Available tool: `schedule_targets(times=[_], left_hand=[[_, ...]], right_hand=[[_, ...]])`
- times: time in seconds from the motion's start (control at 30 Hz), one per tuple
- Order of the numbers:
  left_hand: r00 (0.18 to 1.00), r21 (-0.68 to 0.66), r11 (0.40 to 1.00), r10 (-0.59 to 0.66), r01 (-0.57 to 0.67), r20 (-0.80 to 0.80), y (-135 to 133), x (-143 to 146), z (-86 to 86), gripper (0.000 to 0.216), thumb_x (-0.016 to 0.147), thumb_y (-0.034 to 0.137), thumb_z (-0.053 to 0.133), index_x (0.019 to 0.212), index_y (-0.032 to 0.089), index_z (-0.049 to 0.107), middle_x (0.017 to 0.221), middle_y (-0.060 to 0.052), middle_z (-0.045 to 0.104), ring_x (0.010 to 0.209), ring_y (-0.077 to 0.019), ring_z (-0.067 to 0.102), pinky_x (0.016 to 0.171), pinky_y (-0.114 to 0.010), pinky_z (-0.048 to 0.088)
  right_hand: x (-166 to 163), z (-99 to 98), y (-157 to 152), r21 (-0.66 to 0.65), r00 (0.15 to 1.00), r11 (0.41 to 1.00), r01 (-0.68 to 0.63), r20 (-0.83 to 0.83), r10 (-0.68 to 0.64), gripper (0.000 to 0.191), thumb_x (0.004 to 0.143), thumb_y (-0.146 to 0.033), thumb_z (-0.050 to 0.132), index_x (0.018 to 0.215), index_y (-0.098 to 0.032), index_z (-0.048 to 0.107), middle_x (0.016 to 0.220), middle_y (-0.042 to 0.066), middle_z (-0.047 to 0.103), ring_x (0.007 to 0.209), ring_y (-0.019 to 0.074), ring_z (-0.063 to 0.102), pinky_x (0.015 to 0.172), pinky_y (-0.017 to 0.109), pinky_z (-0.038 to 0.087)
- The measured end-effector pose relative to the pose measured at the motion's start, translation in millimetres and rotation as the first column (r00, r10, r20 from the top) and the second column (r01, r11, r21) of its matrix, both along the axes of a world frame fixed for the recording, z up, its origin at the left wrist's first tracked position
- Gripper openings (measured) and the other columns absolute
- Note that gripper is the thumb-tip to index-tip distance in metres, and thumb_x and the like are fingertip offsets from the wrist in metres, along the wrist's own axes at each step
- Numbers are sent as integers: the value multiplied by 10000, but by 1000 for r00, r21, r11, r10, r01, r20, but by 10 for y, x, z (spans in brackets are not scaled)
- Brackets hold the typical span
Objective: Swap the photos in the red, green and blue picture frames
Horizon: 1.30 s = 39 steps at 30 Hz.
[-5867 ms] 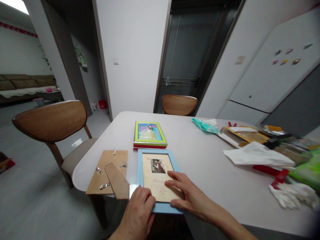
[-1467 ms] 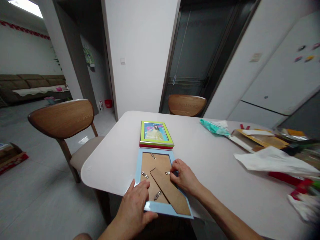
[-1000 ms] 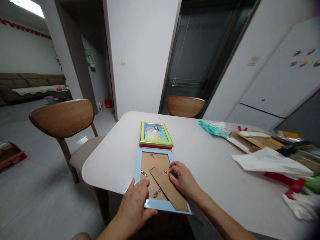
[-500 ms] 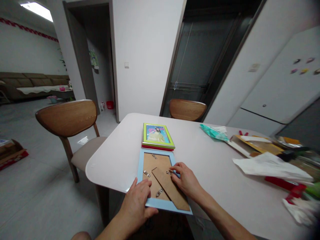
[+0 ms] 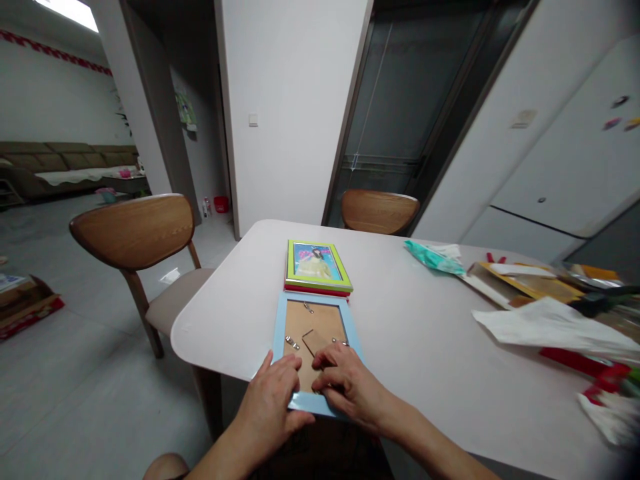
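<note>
A light blue picture frame (image 5: pixel 278 319) lies face down at the near edge of the white table (image 5: pixel 410 333). Its brown backing board (image 5: pixel 313 320) with small metal clips faces up. My left hand (image 5: pixel 273 397) rests on the frame's near left corner, thumb apart, fingers laid flat on the board. My right hand (image 5: pixel 345 387) lies over the lower part of the board, fingers curled and pressing down on it. The stand flap is mostly hidden under my right hand. Just beyond lies a stack with a green frame (image 5: pixel 316 264) on top of a red one.
Wooden chairs stand at the left (image 5: pixel 133 230) and the far side (image 5: pixel 380 210). A teal packet (image 5: pixel 433 257), white paper (image 5: pixel 550 323), cardboard pieces and red items clutter the table's right part. The table edge runs just under my hands.
My right hand has moved from the clip at the frame's right side down to the lower part of the board, next to my left hand. The left hand stays at the near corner.
</note>
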State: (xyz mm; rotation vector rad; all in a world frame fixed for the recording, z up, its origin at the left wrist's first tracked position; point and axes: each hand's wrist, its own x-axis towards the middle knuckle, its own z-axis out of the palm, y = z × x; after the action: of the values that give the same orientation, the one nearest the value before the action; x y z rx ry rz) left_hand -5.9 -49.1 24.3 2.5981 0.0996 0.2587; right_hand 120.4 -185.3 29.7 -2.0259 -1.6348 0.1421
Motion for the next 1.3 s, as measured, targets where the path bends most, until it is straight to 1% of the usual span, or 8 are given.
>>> schedule_targets(times=[0.3, 0.47, 0.6, 0.7, 1.0, 1.07, 1.17, 1.3], left_hand=[[1000, -18, 1000, 9, -9, 9, 1, 1, -7, 291, 554, 262, 696, 777, 194, 522, 1129, -65, 538, 1089, -210, 442, 989, -455, 206], [999, -31, 999, 21, -20, 31, -2, 6, -26, 326, 510, 269, 733, 746, 189, 523, 1100, -60, 555, 1059, -208, 463, 986, -446, 216], [998, -29, 999, 23, -21, 57, -13, 4, -63, 329, 513, 269, 731, 765, 198, 531, 1130, -50, 534, 1062, -221, 458, 980, -469, 212], [997, -40, 999, 22, -19, 73, -13, -2, -88, 349, 508, 273, 735, 783, 202, 531, 1126, -43, 536, 1057, -226, 462, 980, -474, 213], [997, -46, 998, 38, -35, 70, -14, 1, -87, 352, 499, 269, 741, 770, 202, 525, 1096, -48, 556, 1046, -224, 471, 980, -475, 219], [996, -51, 997, 53, -50, 66, -23, -2, -88, 358, 493, 257, 743, 774, 198, 530, 1110, -52, 549, 1055, -223, 466, 984, -469, 216], [996, -61, 996, 63, -60, 58, -36, -14, -88, 379, 489, 248, 746, 800, 193, 536, 1111, -56, 549, 1059, -221, 464, 992, -458, 213], [997, -54, 997, 62, -60, 37, -55, -21, -71, 409, 485, 247, 749, 833, 188, 541, 1119, -65, 547, 1064, -225, 460, 992, -461, 215]], right_hand=[[-9, 70, -27, 9, 998, 1000, -19, -54, 20, 228, 662, -98, 484, 744, -246, 638, 901, 21, 543, 901, 165, 465, 859, 355, 310], [79, 85, 271, 39, 976, 984, 172, -146, -165, 176, 722, -170, 485, 812, -192, 634, 819, 37, 604, 789, 141, 520, 726, 253, 386], [110, 38, 585, -3, 964, 965, 263, 32, -263, 161, 742, -216, 486, 725, -188, 644, 714, 36, 605, 713, 143, 514, 662, 245, 373], [97, 7, 688, -14, 965, 969, 247, 99, -245, 157, 734, -197, 496, 680, -182, 643, 685, 39, 591, 699, 140, 503, 653, 240, 363], [78, 23, 674, -32, 983, 985, 167, 82, -164, 162, 723, -180, 503, 634, -187, 639, 665, 15, 591, 697, 121, 508, 641, 207, 359], [183, 23, 675, -24, 975, 977, 212, 70, -210, 135, 724, -213, 512, 683, -202, 639, 694, 1, 609, 694, 113, 521, 634, 196, 360], [423, 10, 690, -4, 931, 933, 361, 66, -360, 166, 752, -243, 471, 744, -187, 627, 738, 23, 627, 683, 124, 536, 613, 215, 354], [678, -50, 771, -24, 857, 858, 514, 75, -511, 211, 751, -299, 462, 685, -179, 623, 687, 50, 633, 636, 154, 544, 542, 239, 318]])
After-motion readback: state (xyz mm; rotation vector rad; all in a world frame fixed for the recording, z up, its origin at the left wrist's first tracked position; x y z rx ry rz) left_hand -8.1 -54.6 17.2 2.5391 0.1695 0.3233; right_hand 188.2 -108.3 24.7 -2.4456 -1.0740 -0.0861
